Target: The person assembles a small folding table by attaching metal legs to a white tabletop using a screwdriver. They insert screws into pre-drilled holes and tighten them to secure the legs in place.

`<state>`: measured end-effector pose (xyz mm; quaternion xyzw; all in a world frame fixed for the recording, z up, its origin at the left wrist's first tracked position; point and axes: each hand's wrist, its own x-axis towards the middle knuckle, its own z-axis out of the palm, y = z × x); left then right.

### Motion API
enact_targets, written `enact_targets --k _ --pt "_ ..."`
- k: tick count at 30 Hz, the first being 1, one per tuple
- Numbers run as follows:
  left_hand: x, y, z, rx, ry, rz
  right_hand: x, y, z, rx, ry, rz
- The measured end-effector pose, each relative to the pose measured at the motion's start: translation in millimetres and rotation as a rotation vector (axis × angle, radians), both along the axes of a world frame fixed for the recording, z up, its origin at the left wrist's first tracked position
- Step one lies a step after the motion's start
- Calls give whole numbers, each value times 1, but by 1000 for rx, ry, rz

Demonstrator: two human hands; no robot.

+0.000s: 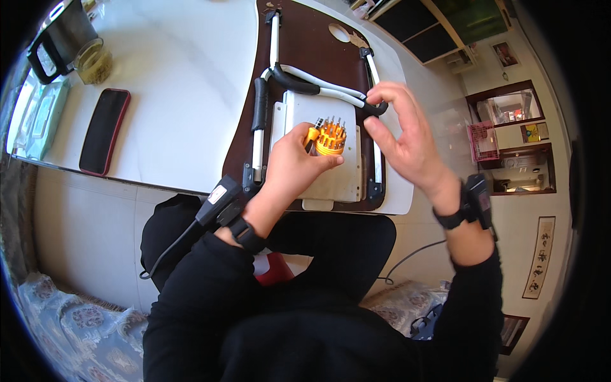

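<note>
My left hand [293, 162] is closed around a round yellow screwdriver bit holder [330, 141], with several metal bits standing up from its top. A yellow-and-black screwdriver handle [312, 136] sits in the same grip, beside the holder. To the right, my right hand [407, 137] is raised with thumb and fingers apart and nothing between them. Its fingertips are nearest the black end of a bent tube. Beneath my left hand lies a flat silver-grey metal case [344, 181], resting on a dark brown board [312, 32] with white folding tube legs [275, 41].
The white table [184, 76] carries a phone [105, 132] in a red case, a kettle [67, 32], a glass bowl [93, 62] and a pale green packet [48, 118] at left. Black wrist devices with cables sit on both forearms. Patterned fabric [76, 325] lies lower left.
</note>
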<state>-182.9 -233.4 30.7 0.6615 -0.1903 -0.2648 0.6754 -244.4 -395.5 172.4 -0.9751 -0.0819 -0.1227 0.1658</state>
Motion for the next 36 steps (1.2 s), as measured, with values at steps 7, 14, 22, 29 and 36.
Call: enact_targets --k 7,14,22,29,36 --pt "-2 8 10 65 -72 -44 -62 28 -112 1534 305 -281" --pt "-7 4 1 -151 -250 159 -72 18 -109 1636 338 -321" --pt "0 11 7 -93 -531 52 -78 11 -106 1510 383 -339" --pt "3 14 14 -94 -562 2 -77 16 -107 1520 432 -291" --pt "12 22 14 -47 -732 -78 -81 19 -105 1467 484 -296"
